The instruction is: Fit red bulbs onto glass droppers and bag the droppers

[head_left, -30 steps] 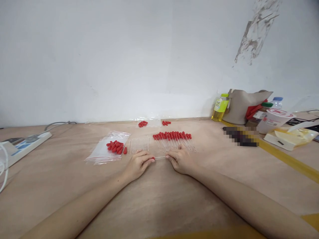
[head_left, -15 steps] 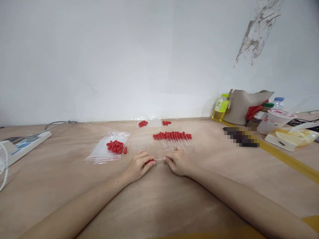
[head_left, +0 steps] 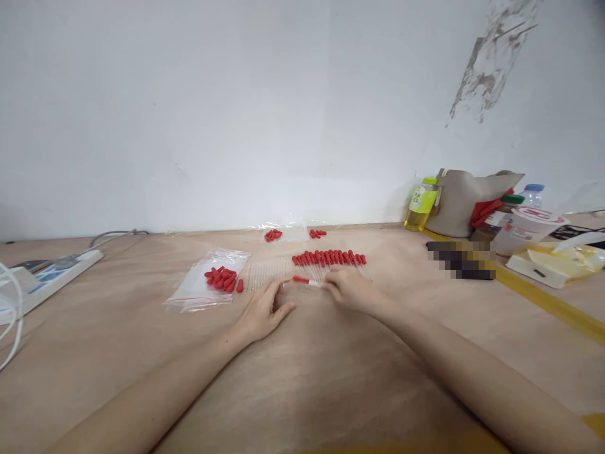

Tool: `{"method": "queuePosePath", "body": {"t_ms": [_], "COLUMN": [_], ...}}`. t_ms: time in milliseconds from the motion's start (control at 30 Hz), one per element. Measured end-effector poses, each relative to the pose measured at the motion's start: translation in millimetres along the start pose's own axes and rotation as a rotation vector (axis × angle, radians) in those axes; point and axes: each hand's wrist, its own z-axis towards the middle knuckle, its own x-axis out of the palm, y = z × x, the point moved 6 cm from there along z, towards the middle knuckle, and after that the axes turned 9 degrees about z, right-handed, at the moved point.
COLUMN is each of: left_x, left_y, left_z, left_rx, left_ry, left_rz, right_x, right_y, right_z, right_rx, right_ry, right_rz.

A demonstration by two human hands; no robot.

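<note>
My right hand (head_left: 352, 289) is closed on the clear tube of a dropper pipette (head_left: 309, 282), whose red rubber bulb points left. Fingers apart and holding nothing, my left hand (head_left: 265, 312) rests just left of that bulb. Beyond my right hand lies a row of red-bulbed droppers (head_left: 331, 257), their tubes partly hidden by the hand. Several bare clear tubes (head_left: 265, 275) lie side by side past my left fingers. A pile of loose red bulbs (head_left: 220, 278) sits on clear plastic bags (head_left: 189, 291), with a single red bulb (head_left: 240, 285) beside them.
Near the wall, a clear bag (head_left: 293, 234) lies with small groups of red bulbs (head_left: 273, 235). A power strip (head_left: 61, 277) is at left. On the right stand a yellow drink bottle (head_left: 420, 205), a grey bag (head_left: 456, 205) and a white tub (head_left: 527, 232), beyond yellow tape (head_left: 543, 296).
My left hand has let go of the red bulb and its fingers have spread. My right hand has moved up and slightly right, carrying the dropper pipette.
</note>
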Motion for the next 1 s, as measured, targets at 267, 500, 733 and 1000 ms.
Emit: {"method": "queuePosePath", "body": {"t_ms": [267,500,733,1000], "left_x": [3.8,6.5,9.8,-9.0], "left_y": [2.8,-0.3,3.5,6.1], "left_z": [1.1,0.7,0.3,1.9], "left_rx": [-0.011,0.012,-0.024,-0.088], "left_ry": [0.039,0.126,0.146,-0.078], "left_rz": [0.01,0.016,0.024,0.26], "right_x": [2.8,22.4,22.6,33.4], "right_y": [-79.7,-81.6,-81.8,-38.4], "right_z": [20.9,44.7,38.0,52.9], "right_rx": [0.666,0.751,0.816,0.605], "right_ry": [-0.07,-0.132,-0.103,-0.109], "right_rz": [0.366,0.256,0.158,0.083]}}
